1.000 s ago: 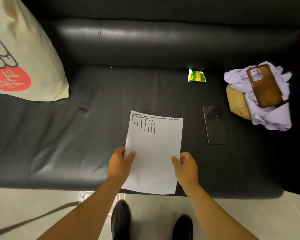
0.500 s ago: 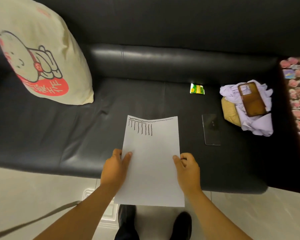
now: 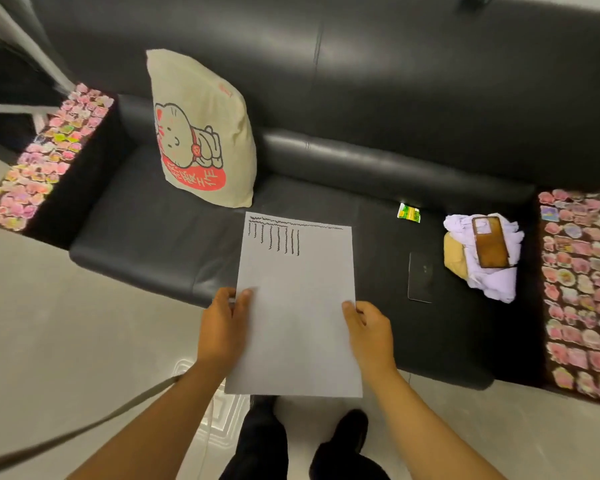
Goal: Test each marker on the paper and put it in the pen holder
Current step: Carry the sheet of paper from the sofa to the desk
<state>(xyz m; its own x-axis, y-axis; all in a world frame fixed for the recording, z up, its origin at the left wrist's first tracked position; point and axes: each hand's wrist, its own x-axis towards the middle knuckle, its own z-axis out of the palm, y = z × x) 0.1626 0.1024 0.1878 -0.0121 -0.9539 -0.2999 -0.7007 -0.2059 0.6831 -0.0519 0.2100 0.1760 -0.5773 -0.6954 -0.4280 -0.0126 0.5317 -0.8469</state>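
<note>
Since a second ago my view has pulled back from the sofa (image 3: pixel 153 237), so both patterned armrests and the whole cushion (image 3: pixel 201 133) now show, and the paper (image 3: pixel 298 306) has come off the seat toward me. I see my left hand (image 3: pixel 222 327) pinching the paper's left edge, thumb on top, and my right hand (image 3: pixel 369 332) pinching the right edge the same way.

That paper is a white sheet, held nearly flat, its far half over the seat's front part and its near end hanging past the seat edge above the floor (image 3: pixel 66 341). Along its far edge runs one dark wavy line, with a row of short dark strokes just below it at the far-left corner; what remains of the sheet is blank.

Right of the paper, a dark phone (image 3: pixel 420 277) lies flat on the seat. Beyond it sits a heap of lilac cloth (image 3: pixel 492 285) with a brown phone case (image 3: pixel 490 247) on top and a tan thing (image 3: pixel 454 258) tucked at its left. A small green packet (image 3: pixel 408 213) lies near the backrest. Left of the paper, bare seat runs to the armrest.
</note>
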